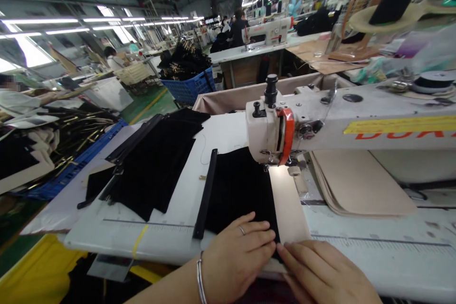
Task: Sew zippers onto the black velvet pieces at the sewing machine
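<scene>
A black fabric panel (238,190) lies under the head of a sewing machine (270,128), with a dark strip (205,194) along its left side. A beige panel (288,204) runs along its right edge, beneath the presser foot area. My left hand (242,251), wearing a ring and a bangle, rests flat on the black panel's near right corner, fingers stretched out. My right hand (320,270) grips the near end of the beige panel, fingers over it and thumb lower, partly hidden. The fingertips of both hands nearly meet at the seam line.
More black panels (153,161) are spread on the table's left. Stacked beige pieces (359,185) lie under the machine arm. A ruler scale (384,243) marks the table's front. Blue crates (188,88) hold black pieces. A co-worker (17,99) sits at far left.
</scene>
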